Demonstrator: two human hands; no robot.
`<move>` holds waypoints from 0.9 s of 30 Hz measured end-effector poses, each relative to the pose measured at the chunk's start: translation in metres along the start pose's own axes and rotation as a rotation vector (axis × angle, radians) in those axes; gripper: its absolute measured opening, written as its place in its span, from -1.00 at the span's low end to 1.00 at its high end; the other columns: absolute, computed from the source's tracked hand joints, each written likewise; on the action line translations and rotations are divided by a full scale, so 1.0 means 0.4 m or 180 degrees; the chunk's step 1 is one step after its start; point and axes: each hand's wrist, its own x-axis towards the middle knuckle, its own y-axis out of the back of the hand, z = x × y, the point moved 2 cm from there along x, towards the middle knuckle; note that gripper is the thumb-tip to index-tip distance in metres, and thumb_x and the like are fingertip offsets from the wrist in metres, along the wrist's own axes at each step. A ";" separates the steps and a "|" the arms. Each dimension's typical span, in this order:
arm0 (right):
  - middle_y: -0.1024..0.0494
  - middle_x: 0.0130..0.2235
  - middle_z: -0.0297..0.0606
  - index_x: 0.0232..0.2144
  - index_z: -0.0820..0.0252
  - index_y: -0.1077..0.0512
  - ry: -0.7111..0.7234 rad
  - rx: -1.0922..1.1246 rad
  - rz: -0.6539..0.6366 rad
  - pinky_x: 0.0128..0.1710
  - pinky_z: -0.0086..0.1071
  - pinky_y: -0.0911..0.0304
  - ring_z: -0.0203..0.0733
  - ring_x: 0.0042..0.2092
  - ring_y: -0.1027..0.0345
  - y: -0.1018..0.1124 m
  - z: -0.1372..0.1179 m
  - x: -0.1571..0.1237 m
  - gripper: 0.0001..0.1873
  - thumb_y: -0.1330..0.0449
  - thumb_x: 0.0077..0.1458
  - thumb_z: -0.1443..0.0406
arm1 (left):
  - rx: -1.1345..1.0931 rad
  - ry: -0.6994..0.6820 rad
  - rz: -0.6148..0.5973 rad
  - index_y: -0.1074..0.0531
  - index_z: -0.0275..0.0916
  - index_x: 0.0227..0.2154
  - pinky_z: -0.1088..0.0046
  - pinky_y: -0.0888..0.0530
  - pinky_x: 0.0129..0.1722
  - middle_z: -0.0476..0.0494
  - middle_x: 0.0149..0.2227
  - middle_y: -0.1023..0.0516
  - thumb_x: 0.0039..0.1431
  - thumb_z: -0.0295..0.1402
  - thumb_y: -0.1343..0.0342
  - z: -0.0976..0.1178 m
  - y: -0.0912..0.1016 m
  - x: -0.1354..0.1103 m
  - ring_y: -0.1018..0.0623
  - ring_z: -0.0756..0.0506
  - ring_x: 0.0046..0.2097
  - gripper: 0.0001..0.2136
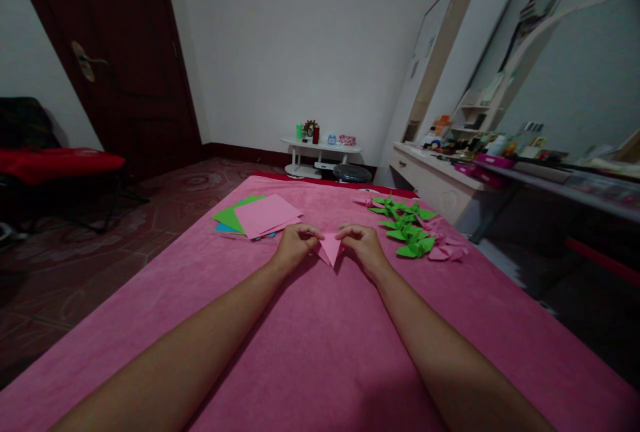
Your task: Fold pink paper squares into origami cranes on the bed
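A folded piece of pink origami paper (331, 248) points its tip toward me, just above the pink cloth. My left hand (299, 243) pinches its left corner between thumb and fingers. At the opposite corner, my right hand (363, 245) grips the paper the same way. To the left lies a stack of square paper sheets (269, 215), pink on top with green and blue edges showing beneath. Several folded green paper figures (411, 232) sit in a cluster on the right, with pink folded figures (447, 241) beside and partly under them.
A pink cloth (310, 352) covers the surface before me. Beyond it stands a low white shelf (323, 146) with small items. On the right, a dressing table (435, 172) carries bottles and boxes. A red chair (60, 162) stands left, near a dark door (110, 52).
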 end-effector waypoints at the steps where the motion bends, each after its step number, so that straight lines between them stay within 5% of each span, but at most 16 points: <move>1: -0.50 -0.34 -0.26 -0.63 0.16 -0.53 0.0026 -0.0010 -0.0009 -0.32 -0.39 -0.20 -0.19 -0.28 -0.32 0.000 -0.001 0.000 -0.88 -0.19 -0.31 0.41 | 0.0014 -0.0003 -0.0012 -0.50 -0.34 -0.60 0.55 -0.29 -0.55 -0.03 -0.64 -0.46 -0.26 -0.55 -0.09 0.000 0.000 0.000 -0.39 0.04 -0.59 -0.89; 21: -0.51 -0.33 -0.25 -0.60 0.19 -0.51 -0.0010 0.0020 -0.0011 -0.38 -0.39 -0.21 -0.17 -0.31 -0.33 -0.001 0.008 0.000 -0.88 -0.17 -0.32 0.39 | -0.0011 0.0047 0.0065 -0.53 -0.35 -0.54 0.56 -0.26 -0.55 -0.06 -0.60 -0.48 -0.27 -0.54 -0.12 -0.010 0.005 0.002 -0.38 0.05 -0.57 -0.85; 27: -0.49 -0.16 -0.20 -0.30 0.16 -0.45 0.0458 0.0222 0.1012 -0.20 -0.30 -0.25 -0.08 -0.12 -0.32 -0.011 -0.079 -0.003 -0.66 -0.13 -0.25 0.37 | -0.0159 0.0219 0.0333 -0.51 -0.34 -0.57 0.56 -0.24 -0.55 -0.04 -0.63 -0.47 -0.33 -0.55 -0.16 -0.009 0.009 0.004 -0.36 0.06 -0.58 -0.87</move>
